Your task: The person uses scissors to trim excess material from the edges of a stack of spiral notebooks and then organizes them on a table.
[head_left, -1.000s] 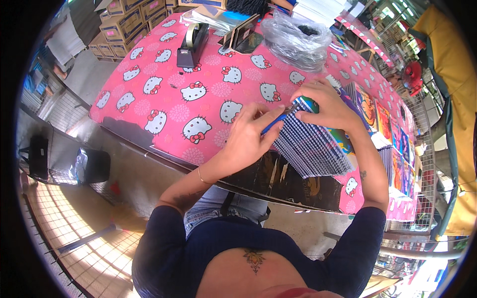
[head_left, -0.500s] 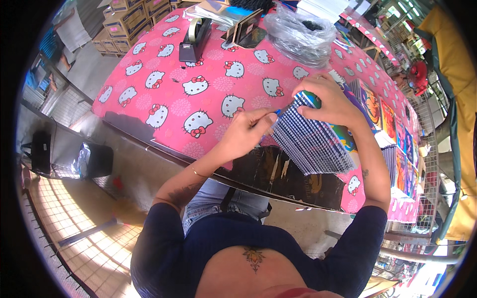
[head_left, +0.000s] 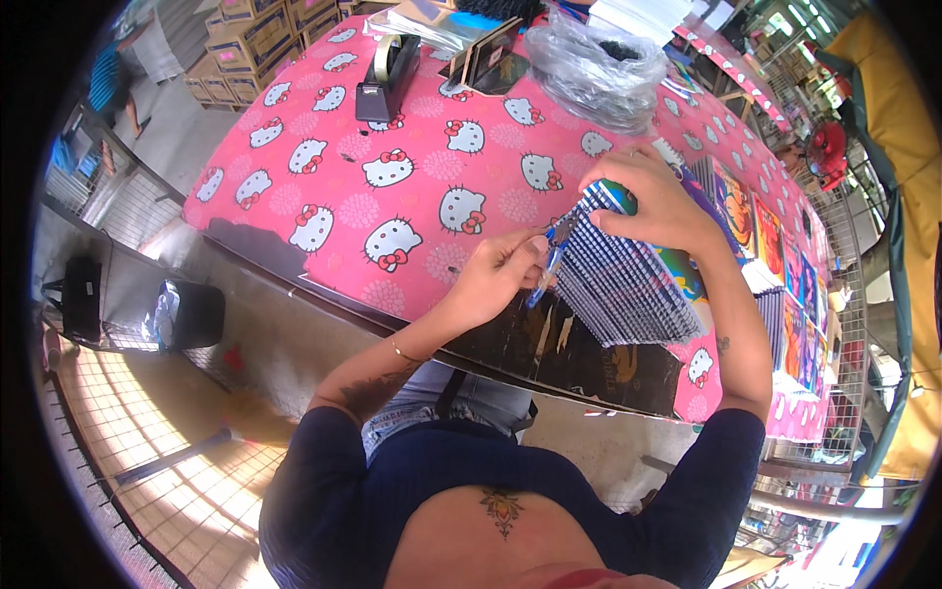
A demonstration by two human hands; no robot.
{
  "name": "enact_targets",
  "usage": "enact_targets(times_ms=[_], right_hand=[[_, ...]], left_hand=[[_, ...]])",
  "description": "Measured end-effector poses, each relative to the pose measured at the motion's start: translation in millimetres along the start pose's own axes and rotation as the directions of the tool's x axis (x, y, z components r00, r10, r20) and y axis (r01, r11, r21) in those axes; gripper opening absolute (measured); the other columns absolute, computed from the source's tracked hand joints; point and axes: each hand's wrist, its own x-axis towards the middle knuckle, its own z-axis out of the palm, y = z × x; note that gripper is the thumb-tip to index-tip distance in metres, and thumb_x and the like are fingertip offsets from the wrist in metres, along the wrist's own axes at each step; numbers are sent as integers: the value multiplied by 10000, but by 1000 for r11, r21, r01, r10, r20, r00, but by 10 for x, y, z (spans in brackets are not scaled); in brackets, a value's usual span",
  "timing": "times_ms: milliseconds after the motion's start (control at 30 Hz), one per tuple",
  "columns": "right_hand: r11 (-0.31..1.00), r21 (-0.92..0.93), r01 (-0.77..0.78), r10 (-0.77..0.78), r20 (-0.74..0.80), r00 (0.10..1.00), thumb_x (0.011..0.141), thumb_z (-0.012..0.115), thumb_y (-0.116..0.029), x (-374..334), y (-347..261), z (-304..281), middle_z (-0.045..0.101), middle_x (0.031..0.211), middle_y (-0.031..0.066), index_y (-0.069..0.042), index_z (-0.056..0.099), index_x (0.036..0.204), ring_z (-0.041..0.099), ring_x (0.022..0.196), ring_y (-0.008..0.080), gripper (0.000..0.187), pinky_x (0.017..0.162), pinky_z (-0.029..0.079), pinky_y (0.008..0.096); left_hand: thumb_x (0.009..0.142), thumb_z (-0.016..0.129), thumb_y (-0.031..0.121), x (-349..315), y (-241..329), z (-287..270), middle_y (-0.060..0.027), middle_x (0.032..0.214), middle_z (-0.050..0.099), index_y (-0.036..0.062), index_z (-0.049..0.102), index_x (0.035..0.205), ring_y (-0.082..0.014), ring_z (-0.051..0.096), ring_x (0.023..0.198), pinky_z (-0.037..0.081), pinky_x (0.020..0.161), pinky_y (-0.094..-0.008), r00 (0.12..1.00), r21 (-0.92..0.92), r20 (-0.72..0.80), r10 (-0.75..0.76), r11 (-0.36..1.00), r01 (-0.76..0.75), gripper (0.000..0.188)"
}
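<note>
A leaning stack of spiral-bound notebooks [head_left: 628,280] stands at the near edge of the table, its rows of dark blue coils facing me. My right hand [head_left: 655,201] is closed over the stack's upper end, thumb on the coil side and fingers behind. At the stack's left edge my left hand [head_left: 493,277] is closed on small blue-handled pliers [head_left: 547,271]. Their metal tip lies close by the upper coils; whether it grips a wire is too small to tell.
Pink patterned cloth covers the table [head_left: 412,206]. A tape dispenser [head_left: 384,83], a plastic-wrapped bundle [head_left: 599,74] and papers [head_left: 638,15] lie toward the back. More colourful notebooks [head_left: 785,304] are stacked at right. Cardboard boxes [head_left: 250,49] stand beyond; a bag [head_left: 189,316] sits at left.
My left hand has turned and dropped slightly, so the blue pliers show more plainly beside the coils. The right hand and the stack are nearly unmoved.
</note>
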Motion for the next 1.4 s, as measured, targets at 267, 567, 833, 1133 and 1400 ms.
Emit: enact_targets(times_ms=[267,567,833,1133,1400], right_hand=[[1000,-6,-13,12,-71,997,724,690,-262,-45,-95,-33,608,900,73,-109,628,960,555,957,267,288,952,326,390],[1000,1,29,-28,-81,996,743,690,-246,-16,-126,-19,613,893,76,-92,620,962,556,923,268,277,975,317,403],[995,-98,12,-9,36,999,843,606,-392,-33,-115,-43,486,1299,115,-122,499,1234,418,1277,309,487,1116,167,543],[986,-165,-24,58,202,978,806,649,-448,24,-132,-173,477,1320,108,-136,487,1277,404,1311,298,588,1119,103,630],[998,-67,17,-3,193,981,688,712,-199,141,-166,-18,623,968,38,-109,589,962,569,1014,241,314,910,370,381]], left_hand=[[822,687,200,-84,108,81,-108,970,548,142,627,1232,-271,545,843,437,718,-403,714,908,114,690,219,-357,419],[886,620,196,-168,24,-11,-131,875,608,79,632,1179,-305,616,739,489,662,-406,829,779,64,556,492,-390,316],[881,625,192,-269,0,-135,-156,917,641,40,632,1136,-333,649,756,512,643,-399,906,738,47,422,597,-316,297],[922,592,243,-229,-18,-325,-128,909,659,24,615,1167,-236,680,792,528,670,-358,939,624,17,343,731,-278,329],[975,499,349,-98,60,-137,-136,951,662,-42,571,1179,-239,685,850,565,769,-356,983,-167,64,-169,970,178,447]])
